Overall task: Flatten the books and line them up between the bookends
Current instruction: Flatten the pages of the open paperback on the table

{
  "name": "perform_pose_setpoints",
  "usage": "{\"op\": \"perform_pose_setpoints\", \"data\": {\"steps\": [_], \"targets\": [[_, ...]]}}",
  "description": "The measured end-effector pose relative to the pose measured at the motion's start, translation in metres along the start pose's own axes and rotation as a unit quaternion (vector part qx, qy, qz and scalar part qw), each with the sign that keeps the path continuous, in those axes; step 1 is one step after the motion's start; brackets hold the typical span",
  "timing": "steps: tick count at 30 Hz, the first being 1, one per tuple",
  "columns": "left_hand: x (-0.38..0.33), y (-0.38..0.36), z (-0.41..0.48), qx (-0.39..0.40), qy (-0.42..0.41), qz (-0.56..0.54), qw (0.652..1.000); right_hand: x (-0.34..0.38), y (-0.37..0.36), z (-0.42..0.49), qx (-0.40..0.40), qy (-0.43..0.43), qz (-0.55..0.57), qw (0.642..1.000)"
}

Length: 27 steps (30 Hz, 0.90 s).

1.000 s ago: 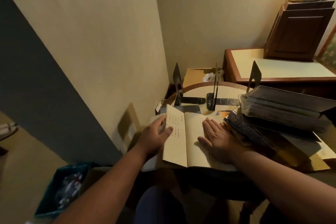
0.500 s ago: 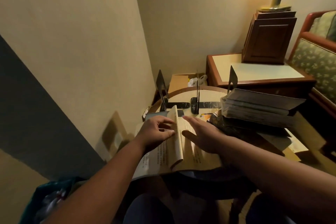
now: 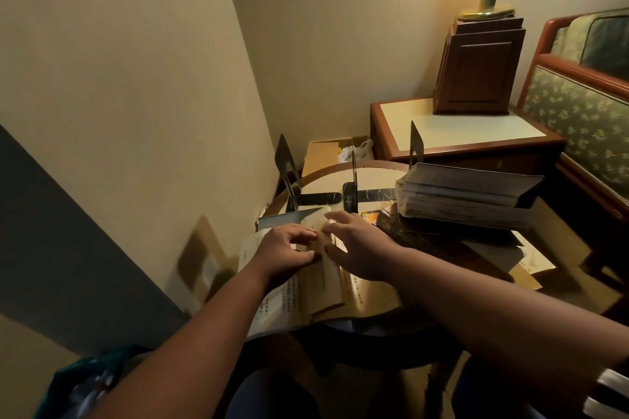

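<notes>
An open book (image 3: 321, 282) with yellowed pages lies at the near edge of the round table (image 3: 374, 177). A block of its pages stands upright in the middle. My left hand (image 3: 286, 248) grips that block from the left, thumb below and fingers on top. From the right, my right hand (image 3: 360, 248) touches the block's top edge with spread fingers. Three black bookends stand behind: left bookend (image 3: 285, 160), middle bookend (image 3: 354, 180), right bookend (image 3: 416, 146). A stack of thick books (image 3: 466, 197) lies flat at the right on darker books and papers.
The wall runs close along the left. Behind the table are a cardboard box (image 3: 323, 153) and a low side table (image 3: 459, 136) carrying a wooden lamp base (image 3: 480, 71). An upholstered chair (image 3: 578, 112) is at the right, and a teal bag (image 3: 85, 381) sits on the floor, lower left.
My right hand lifted off the right page and came to the top of the raised pages. More pages now stand upright. The view swung right.
</notes>
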<state>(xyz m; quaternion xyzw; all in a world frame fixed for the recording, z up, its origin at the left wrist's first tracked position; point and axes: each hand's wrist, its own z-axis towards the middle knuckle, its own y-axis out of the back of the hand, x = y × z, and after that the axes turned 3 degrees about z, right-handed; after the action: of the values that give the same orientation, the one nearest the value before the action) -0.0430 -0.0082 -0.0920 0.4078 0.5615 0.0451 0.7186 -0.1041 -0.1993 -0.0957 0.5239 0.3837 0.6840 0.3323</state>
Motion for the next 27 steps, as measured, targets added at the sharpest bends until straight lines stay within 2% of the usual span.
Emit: {"op": "perform_pose_setpoints", "data": {"steps": [3, 6, 9, 11, 16, 22, 27], "targets": [[0.003, -0.003, -0.003, 0.002, -0.011, 0.009, 1.000, -0.004, -0.001, -0.001, 0.030, -0.020, -0.009, 0.999], [0.013, -0.001, -0.009, -0.048, -0.024, 0.041, 0.998, -0.004, -0.001, -0.004, 0.060, -0.023, -0.031, 0.997], [0.032, 0.006, -0.022, -0.086, -0.067, 0.136, 0.985, 0.002, -0.005, -0.004, 0.118, 0.011, -0.121, 0.986], [0.046, 0.009, -0.030, -0.087, -0.089, 0.198, 0.972, 0.006, -0.009, -0.001, 0.130, 0.022, -0.129, 0.983], [0.061, 0.006, -0.044, -0.094, -0.082, 0.253, 0.959, 0.021, -0.013, 0.007, 0.114, -0.021, -0.050, 0.992], [0.066, 0.002, -0.043, -0.090, -0.068, 0.242, 0.964, 0.045, -0.026, 0.006, 0.097, -0.082, -0.095, 0.987], [0.066, 0.004, -0.042, -0.070, -0.064, 0.235, 0.967, 0.047, -0.015, -0.003, 0.061, -0.122, 0.013, 0.991]]}}
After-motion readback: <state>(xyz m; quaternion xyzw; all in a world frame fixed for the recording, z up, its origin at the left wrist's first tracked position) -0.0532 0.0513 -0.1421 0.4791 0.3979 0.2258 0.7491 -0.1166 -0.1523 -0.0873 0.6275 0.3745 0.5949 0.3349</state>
